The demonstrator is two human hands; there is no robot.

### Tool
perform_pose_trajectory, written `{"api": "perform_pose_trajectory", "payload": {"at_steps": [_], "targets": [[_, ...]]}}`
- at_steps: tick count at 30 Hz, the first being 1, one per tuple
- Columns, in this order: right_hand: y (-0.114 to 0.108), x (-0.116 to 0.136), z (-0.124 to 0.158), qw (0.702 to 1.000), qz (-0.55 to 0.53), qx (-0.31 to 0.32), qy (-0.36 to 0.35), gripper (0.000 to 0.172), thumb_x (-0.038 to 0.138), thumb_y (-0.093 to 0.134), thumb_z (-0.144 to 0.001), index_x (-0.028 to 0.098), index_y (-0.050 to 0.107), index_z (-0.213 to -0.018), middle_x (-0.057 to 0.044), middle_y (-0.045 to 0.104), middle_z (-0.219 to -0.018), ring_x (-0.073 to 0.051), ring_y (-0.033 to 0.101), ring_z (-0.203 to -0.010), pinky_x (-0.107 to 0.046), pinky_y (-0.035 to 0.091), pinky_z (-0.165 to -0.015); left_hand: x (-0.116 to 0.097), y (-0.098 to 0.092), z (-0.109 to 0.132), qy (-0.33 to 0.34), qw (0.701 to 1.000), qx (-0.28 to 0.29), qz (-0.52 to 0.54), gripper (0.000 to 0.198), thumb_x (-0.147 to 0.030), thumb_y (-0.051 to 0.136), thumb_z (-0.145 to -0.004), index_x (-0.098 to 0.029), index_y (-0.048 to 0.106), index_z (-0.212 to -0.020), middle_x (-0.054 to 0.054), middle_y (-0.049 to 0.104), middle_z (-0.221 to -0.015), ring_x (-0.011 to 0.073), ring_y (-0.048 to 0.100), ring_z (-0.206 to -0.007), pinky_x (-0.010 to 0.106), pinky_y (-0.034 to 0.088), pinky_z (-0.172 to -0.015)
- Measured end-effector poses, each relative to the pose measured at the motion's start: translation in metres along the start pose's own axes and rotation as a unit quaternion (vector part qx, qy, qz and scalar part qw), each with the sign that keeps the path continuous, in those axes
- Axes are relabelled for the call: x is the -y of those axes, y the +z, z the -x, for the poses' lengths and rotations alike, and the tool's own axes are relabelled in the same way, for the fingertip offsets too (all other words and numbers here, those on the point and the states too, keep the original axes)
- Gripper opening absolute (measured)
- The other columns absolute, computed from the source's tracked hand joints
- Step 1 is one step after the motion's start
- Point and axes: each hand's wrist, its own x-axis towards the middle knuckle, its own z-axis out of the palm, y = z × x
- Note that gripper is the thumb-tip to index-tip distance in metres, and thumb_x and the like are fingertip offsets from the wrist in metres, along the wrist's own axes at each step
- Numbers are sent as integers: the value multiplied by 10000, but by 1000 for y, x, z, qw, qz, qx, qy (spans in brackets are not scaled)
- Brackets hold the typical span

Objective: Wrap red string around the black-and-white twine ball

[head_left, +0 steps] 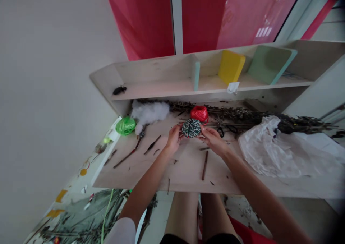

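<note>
At the left end of the surface [185, 172] sits a green ball of plastic twine [125, 126], one of two twine balls, with a heap of white fibre stuffing [149, 113] just beside it. Above, on the shelf [159, 88], lies one small black object [119, 90], too dim to identify. A stick with yarn wound near its top [132, 152] slants below the stuffing, and one shorter dark piece [152, 145] lies to its right.

The left hand [174, 138] has its fingers curled in a pinch on the left edge of a round dark-and-white yarn piece [191, 128], held above the middle of the surface. Behind this is the red twine ball [199, 113], its lower part partly hidden. The right hand [211, 138] pinches the right edge likewise. One brown stick [205, 165] lies below it.

Three dividers stand on the shelf: pale aqua [197, 76], yellow [231, 67], green [269, 62]. A faint mark on the pink panel [228, 17] is unreadable. Black scissor handles [231, 128] lie right of the hands. A crumpled white plastic bag [264, 148] covers part of a long bundle of dried stems [242, 114].
</note>
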Motion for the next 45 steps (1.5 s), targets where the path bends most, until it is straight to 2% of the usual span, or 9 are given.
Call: {"api": "perform_pose_trajectory", "payload": {"at_steps": [5, 8, 15, 20, 25, 29, 33, 40, 45], "targets": [[0, -1, 3, 1000, -3, 1, 14, 334, 508, 744, -653, 207, 611, -703, 8, 595, -698, -118, 565, -674, -311, 501, -722, -6, 1, 2, -61, 997, 4, 42, 162, -234, 695, -701, -154, 585, -789, 2, 636, -782, 63, 549, -576, 184, 457, -524], [0, 1, 4, 1000, -18, -10, 20, 338, 491, 762, -632, 202, 587, -644, 22, 573, -676, -106, 541, -660, -288, 484, -701, -5, 0, 2, -64, 997, 17, 36, 243, -250, 739, -670, -170, 578, -833, -10, 636, -775, 71, 568, -569, 198, 474, -527], [-2, 6, 5, 997, -69, 5, 19, 337, 431, 791, -624, 195, 554, -585, 40, 530, -647, -93, 515, -658, -284, 463, -725, 3, -1, 5, 26, 996, 56, -60, 314, -393, 770, -608, -156, 605, -728, 14, 655, -813, 97, 590, -671, 219, 489, -621], [0, 2, 6, 999, -41, 6, 16, 348, 443, 795, -605, 198, 547, -593, 19, 585, -727, -131, 557, -755, -353, 464, -805, 6, 0, 7, 87, 987, 12, -136, 379, -510, 708, -647, -153, 611, -729, 24, 654, -774, 126, 580, -694, 243, 492, -631], [2, 1, 6, 1000, -10, 3, 8, 315, 456, 761, -650, 215, 560, -618, 22, 571, -683, -138, 564, -730, -366, 474, -810, 7, 1, 9, 70, 985, 28, -154, 468, -606, 530, -775, -156, 653, -806, 59, 653, -750, 181, 614, -745, 302, 510, -684], [4, 3, 9, 999, 43, -1, -1, 374, 514, 758, -617, 210, 541, -593, 8, 575, -668, -141, 554, -688, -349, 488, -771, 6, 4, 12, 83, 975, 61, -195, 413, -520, 641, -731, -154, 655, -922, 77, 669, -904, 202, 625, -857, 311, 498, -778], [8, 5, 13, 992, 118, 26, -20, 345, 519, 746, -625, 201, 614, -645, -14, 612, -707, -143, 549, -684, -323, 467, -745, 7, 6, 18, 99, 964, 33, -244, 489, -366, 815, -567, -144, 631, -962, 79, 667, -950, 204, 618, -889, 302, 488, -808], [13, 9, 17, 989, 141, 48, -5, 347, 524, 724, -643, 191, 635, -681, 6, 584, -694, -124, 524, -662, -289, 433, -706, 6, 10, 23, -26, 989, 52, -133, 477, -433, 756, -637, -152, 648, -1008, 84, 688, -960, 185, 645, -799, 342, 526, -754], [12, 8, 16, 986, 159, 41, -7, 354, 531, 715, -654, 186, 640, -684, 7, 580, -680, -116, 511, -645, -274, 411, -674, 6, 10, 21, -60, 992, 49, -102, 468, -455, 722, -668, -145, 679, -1016, 82, 708, -905, 174, 654, -728, 318, 535, -719]]}}
